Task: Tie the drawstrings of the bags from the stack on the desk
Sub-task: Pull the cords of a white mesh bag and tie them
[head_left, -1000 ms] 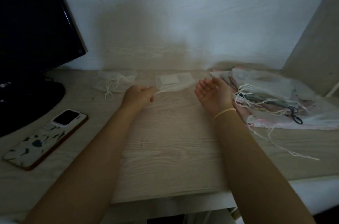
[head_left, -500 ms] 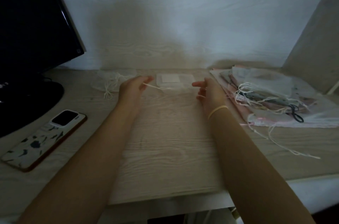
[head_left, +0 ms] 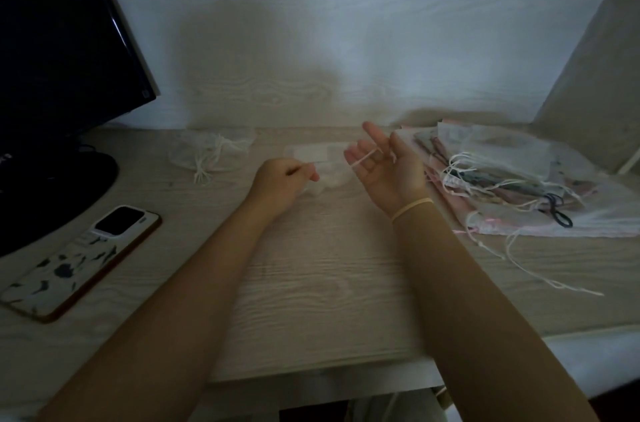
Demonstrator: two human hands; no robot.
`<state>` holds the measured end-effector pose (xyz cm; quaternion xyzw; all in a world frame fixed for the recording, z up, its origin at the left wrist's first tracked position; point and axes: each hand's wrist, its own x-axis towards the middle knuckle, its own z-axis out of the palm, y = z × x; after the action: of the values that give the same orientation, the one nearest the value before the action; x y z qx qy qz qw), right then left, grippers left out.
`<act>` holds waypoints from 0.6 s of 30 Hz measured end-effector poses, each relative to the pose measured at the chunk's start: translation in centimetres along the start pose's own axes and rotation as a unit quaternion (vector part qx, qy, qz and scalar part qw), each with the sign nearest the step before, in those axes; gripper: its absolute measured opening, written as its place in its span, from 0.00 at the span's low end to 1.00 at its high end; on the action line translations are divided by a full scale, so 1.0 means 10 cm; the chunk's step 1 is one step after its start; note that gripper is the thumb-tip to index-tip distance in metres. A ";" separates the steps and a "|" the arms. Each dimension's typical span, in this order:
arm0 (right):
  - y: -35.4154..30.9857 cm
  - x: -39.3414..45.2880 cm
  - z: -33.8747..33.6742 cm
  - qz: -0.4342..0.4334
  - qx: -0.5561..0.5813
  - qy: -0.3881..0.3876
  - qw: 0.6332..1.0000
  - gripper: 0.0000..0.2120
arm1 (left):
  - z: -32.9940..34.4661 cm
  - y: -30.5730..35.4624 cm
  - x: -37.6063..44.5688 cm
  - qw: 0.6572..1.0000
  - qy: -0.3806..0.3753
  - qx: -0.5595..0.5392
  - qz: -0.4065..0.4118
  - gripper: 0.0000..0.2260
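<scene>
Between both grips, seemingly: drawstring (head_left: 362, 158)

Two hands are showing, the left hand (head_left: 282, 179) and the right hand (head_left: 388, 172). One sheer bag (head_left: 322, 162) is lying between them, and one more tied bag (head_left: 211, 151) is sitting off to the left. One stack of bags (head_left: 519, 179) is resting on the right; its exact count is unclear. One phone (head_left: 79, 259) and one monitor (head_left: 62, 41) are sitting on the one desk (head_left: 329, 283).

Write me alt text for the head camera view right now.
A left hand pinches a white drawstring looped over the fingers of an open, palm-up right hand, above a sheer bag on a desk. A stack of bags lies right.
</scene>
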<state>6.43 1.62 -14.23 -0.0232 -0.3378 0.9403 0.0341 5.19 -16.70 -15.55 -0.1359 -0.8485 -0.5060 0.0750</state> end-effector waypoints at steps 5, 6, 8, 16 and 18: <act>0.10 -0.02 0.07 -0.067 -0.468 0.086 0.877 0.21 | -0.06 -0.16 0.08 0.989 0.106 0.102 0.017 0.10; 0.11 -0.03 0.08 -0.100 -0.530 0.102 0.836 0.21 | -0.09 -0.16 0.08 0.986 0.124 0.107 0.022 0.11; 0.13 -0.06 0.11 -0.138 -0.597 0.092 0.785 0.19 | -0.09 -0.16 0.07 0.985 0.124 0.116 0.038 0.11; 0.22 -0.11 0.19 -0.118 -0.637 -0.123 0.751 0.16 | 0.00 0.10 0.02 0.987 -0.030 -0.149 -0.049 0.21; 0.25 -0.11 0.19 -0.125 -0.640 -0.117 0.749 0.08 | 0.01 0.14 0.02 0.977 -0.053 -0.198 -0.057 0.20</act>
<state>7.27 -1.61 -14.29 0.1126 -0.8619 0.4863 0.0888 5.44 -15.99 -14.38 -0.1257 -0.7408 -0.6593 -0.0274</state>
